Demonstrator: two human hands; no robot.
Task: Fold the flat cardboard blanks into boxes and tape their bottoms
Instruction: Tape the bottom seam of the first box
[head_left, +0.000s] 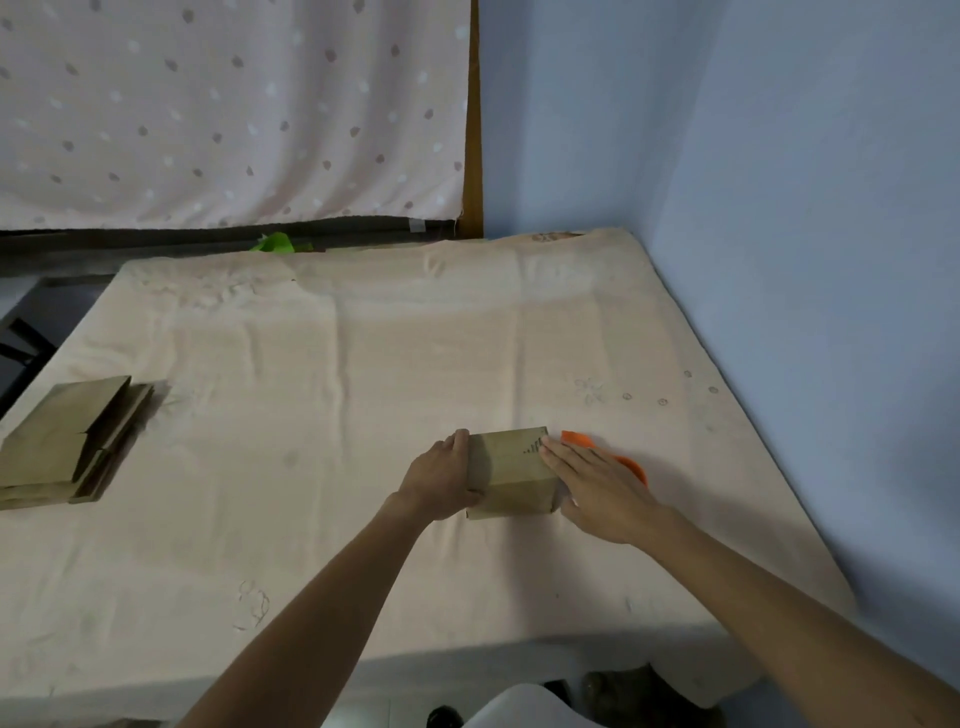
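One cardboard box (511, 473) is formed, gripped by the left hand (441, 480) and pressed by the flat right hand (597, 488); its taping cannot be confirmed, and the stacked blanks (62, 441) are yet unfolded.

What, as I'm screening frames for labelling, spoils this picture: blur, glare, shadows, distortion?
Head view: soft even light, no glare; faint shadows beside the right hand and below the box; head view's wide angle bows the table edges; fine detail soft, the box's print unreadable.
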